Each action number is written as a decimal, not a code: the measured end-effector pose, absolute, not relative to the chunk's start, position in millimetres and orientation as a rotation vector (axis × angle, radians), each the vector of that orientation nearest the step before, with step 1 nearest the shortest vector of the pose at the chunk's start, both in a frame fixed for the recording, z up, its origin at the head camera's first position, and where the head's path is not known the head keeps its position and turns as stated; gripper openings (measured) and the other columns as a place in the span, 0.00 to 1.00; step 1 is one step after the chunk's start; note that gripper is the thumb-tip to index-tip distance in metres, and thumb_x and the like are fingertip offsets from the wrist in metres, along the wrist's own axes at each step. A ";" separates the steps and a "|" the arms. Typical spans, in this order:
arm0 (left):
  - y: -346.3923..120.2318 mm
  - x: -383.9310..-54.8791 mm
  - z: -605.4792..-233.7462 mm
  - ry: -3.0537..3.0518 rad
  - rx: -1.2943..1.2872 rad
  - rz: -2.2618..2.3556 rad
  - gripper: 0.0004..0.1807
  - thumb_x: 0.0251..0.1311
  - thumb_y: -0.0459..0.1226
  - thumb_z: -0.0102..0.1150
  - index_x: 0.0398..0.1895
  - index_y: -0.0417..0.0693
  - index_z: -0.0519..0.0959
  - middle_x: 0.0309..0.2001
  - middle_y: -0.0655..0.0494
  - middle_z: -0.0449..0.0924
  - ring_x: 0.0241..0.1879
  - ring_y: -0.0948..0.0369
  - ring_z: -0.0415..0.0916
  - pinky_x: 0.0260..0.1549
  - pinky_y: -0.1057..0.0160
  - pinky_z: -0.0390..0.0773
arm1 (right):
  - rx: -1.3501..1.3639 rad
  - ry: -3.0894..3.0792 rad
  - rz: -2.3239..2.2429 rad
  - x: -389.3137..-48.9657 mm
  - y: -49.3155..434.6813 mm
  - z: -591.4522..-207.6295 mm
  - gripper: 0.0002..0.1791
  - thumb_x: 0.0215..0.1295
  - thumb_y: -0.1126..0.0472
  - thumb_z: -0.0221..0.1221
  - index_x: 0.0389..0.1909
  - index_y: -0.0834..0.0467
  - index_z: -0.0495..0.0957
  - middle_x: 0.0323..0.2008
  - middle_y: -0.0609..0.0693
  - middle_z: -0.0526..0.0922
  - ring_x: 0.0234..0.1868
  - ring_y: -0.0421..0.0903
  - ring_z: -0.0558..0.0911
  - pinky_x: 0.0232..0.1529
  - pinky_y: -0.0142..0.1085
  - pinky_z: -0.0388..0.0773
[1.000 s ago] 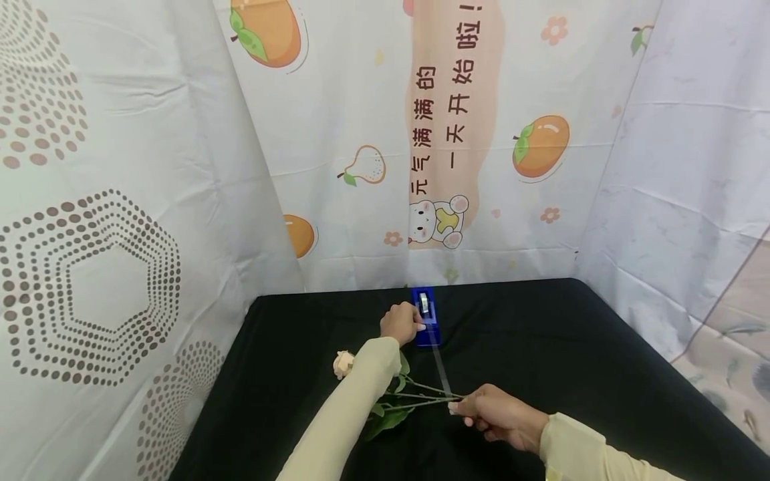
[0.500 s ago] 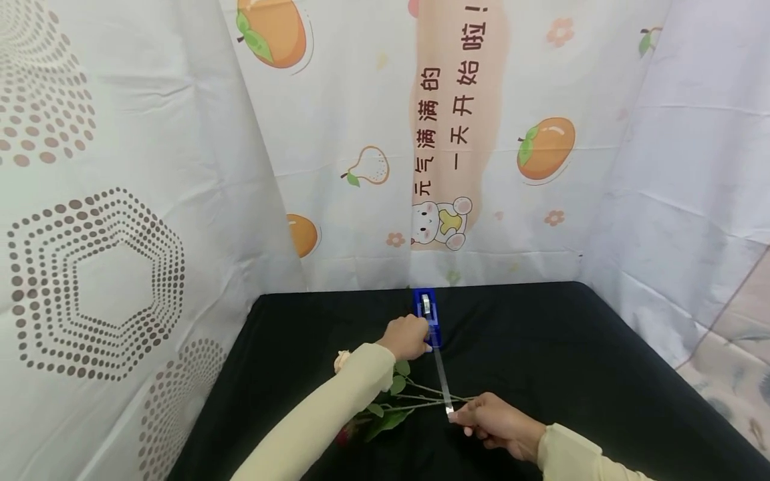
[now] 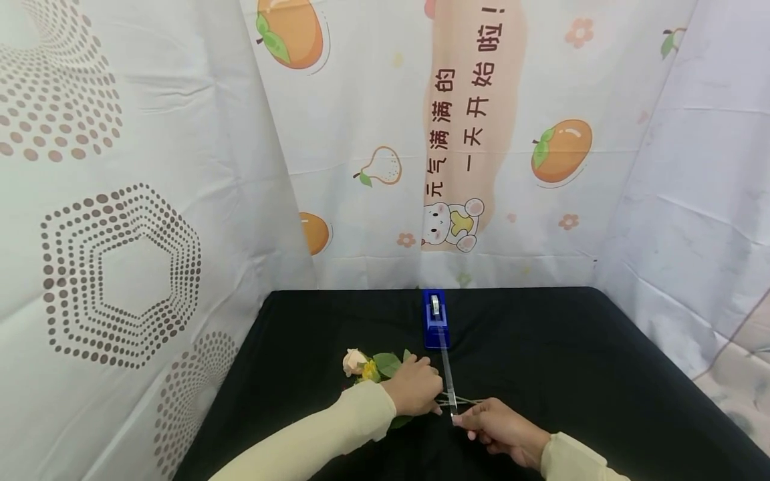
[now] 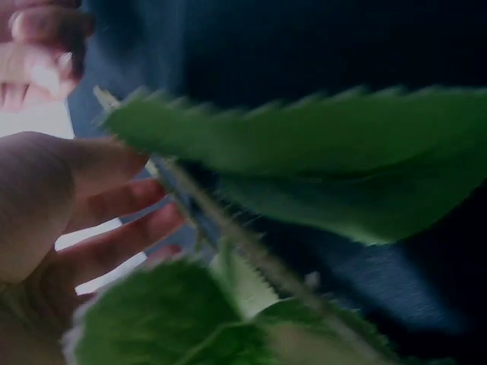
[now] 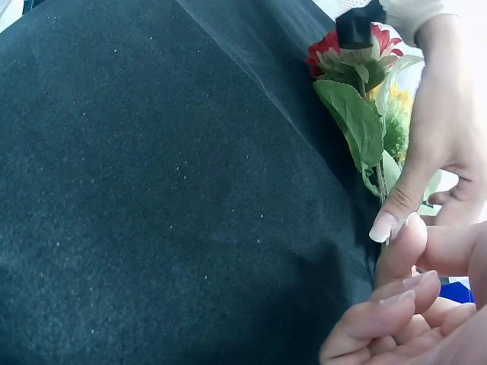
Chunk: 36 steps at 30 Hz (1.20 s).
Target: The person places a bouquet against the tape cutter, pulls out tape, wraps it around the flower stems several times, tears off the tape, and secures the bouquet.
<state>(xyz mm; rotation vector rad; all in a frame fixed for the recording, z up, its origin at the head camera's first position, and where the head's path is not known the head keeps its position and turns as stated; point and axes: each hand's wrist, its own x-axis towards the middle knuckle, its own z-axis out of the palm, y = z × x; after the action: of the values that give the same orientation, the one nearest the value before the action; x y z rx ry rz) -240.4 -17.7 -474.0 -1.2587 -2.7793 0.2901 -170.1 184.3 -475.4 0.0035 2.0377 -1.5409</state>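
My right hand (image 3: 502, 427) pinches the free end of a clear tape strip (image 3: 448, 374). The strip runs back to a blue tape dispenser (image 3: 436, 327) at the table's far edge and crosses over thin flower stems (image 3: 472, 401). My left hand (image 3: 415, 386) reaches over these stems, its thumb beside them and its fingers fairly straight in the left wrist view. Left of it lie a cream rose (image 3: 353, 362) and a yellow flower (image 3: 369, 371). A red flower (image 5: 321, 61) shows in the right wrist view. Serrated green leaves (image 4: 327, 144) hide part of the stems in the left wrist view.
Black cloth (image 3: 541, 347) covers the table. Patterned white curtains (image 3: 373, 220) stand close behind it and along both sides. The dispenser sits near the back curtain.
My left hand has left the dispenser and come forward onto the flower stems. My right hand has drawn the tape end slightly toward me, past the stems.
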 end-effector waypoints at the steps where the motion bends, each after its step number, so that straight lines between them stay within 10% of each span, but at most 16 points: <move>1: -17.6 -238.9 -475.8 -2.758 -1.261 0.307 0.14 0.59 0.59 0.70 0.26 0.65 0.87 0.35 0.67 0.83 0.36 0.64 0.70 0.39 0.61 0.70 | 0.008 2.040 -1.542 -169.6 184.7 -476.0 0.14 0.70 0.53 0.65 0.28 0.56 0.80 0.21 0.44 0.74 0.19 0.40 0.63 0.23 0.32 0.61; 36: -24.1 -223.3 -495.4 -2.630 -1.271 0.115 0.05 0.59 0.41 0.72 0.28 0.65 0.89 0.27 0.68 0.79 0.30 0.63 0.56 0.30 0.67 0.54 | -0.034 2.177 -1.555 -162.5 177.7 -485.7 0.15 0.69 0.55 0.64 0.24 0.58 0.81 0.19 0.45 0.75 0.16 0.39 0.63 0.20 0.33 0.62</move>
<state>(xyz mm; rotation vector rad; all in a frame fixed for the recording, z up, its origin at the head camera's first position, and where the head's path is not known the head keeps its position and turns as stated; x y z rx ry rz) -223.3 -24.1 -495.4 -1.2715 -2.6300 0.1145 -162.5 177.7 -485.7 -0.0339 2.1774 -1.5550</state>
